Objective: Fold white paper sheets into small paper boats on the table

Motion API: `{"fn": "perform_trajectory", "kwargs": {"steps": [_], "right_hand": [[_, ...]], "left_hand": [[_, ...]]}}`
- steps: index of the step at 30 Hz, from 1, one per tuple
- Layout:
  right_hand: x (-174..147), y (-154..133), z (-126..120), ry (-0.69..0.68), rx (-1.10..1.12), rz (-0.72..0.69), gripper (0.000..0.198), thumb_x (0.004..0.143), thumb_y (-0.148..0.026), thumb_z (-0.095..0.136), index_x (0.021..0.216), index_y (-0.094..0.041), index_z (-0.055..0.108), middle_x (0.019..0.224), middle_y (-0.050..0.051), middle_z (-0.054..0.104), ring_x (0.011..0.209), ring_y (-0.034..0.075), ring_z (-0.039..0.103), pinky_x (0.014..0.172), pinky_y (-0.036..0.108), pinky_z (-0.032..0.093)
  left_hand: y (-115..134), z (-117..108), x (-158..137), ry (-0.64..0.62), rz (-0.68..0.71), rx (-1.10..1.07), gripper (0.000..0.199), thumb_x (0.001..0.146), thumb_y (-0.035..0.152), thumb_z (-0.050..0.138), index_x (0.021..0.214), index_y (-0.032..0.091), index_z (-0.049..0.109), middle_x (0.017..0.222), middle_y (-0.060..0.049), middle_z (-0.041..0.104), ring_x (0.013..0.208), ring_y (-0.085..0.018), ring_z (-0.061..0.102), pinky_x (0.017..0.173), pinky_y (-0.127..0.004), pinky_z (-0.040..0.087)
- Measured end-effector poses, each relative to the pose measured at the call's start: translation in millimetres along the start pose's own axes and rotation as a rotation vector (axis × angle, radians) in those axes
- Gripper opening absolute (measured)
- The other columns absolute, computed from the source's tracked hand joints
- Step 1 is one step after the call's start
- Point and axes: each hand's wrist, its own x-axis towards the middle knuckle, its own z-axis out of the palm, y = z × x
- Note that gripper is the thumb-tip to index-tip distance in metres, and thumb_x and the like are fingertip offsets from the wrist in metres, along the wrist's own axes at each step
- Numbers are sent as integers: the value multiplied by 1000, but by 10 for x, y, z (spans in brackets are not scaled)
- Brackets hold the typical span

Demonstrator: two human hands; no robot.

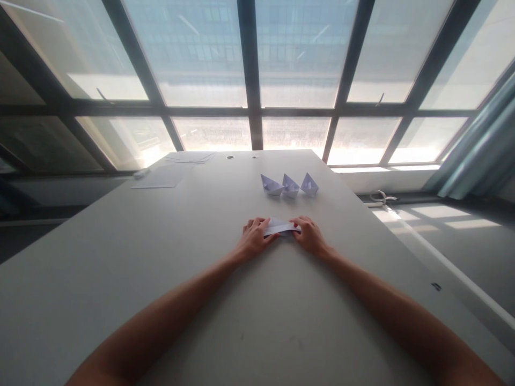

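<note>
A partly folded sheet of white paper (280,227) lies on the table between my two hands, its near edge lifted in a narrow fold. My left hand (256,237) is closed on its left end, with the thumb stretched along the near edge. At the right end, my right hand (308,234) pinches the paper between thumb and fingers. Just beyond stand three folded paper boats: a left one (271,185), a middle one (290,186) and a right one (309,185).
Flat white sheets (159,176) lie at the far left of the white table (193,230). Two small round holes are near its far edge. Large windows (298,53) rise behind it, and a blue-grey curtain (478,145) hangs at the right. A coiled white cable (378,197) is beside the table.
</note>
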Motion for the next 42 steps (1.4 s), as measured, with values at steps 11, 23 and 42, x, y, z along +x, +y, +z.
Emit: {"fn": "perform_trajectory", "kwargs": {"steps": [11, 23, 42], "right_hand": [[29, 20, 20, 130, 275, -65, 41, 77, -11, 61, 117, -19, 64, 90, 3, 63, 72, 16, 57, 71, 28, 49], [34, -38, 65, 224, 277, -102, 35, 80, -15, 61, 114, -21, 63, 101, 6, 69, 82, 19, 61, 75, 31, 51], [-18, -117, 4, -297, -32, -324, 53, 93, -12, 38, 146, -18, 43, 152, 8, 40, 140, 20, 36, 116, 38, 27]], "left_hand": [[65, -41, -32, 14, 17, -38, 49, 97, 44, 41, 140, 22, 50, 128, -11, 57, 118, -29, 47, 102, -41, 35], [68, -16, 41, 110, -83, -495, 50, 92, 21, 41, 141, 14, 50, 136, -10, 58, 122, -22, 55, 105, -33, 40], [90, -52, 26, 51, -98, -363, 59, 85, 18, 39, 144, 14, 45, 149, -8, 44, 139, -22, 38, 118, -41, 24]]}}
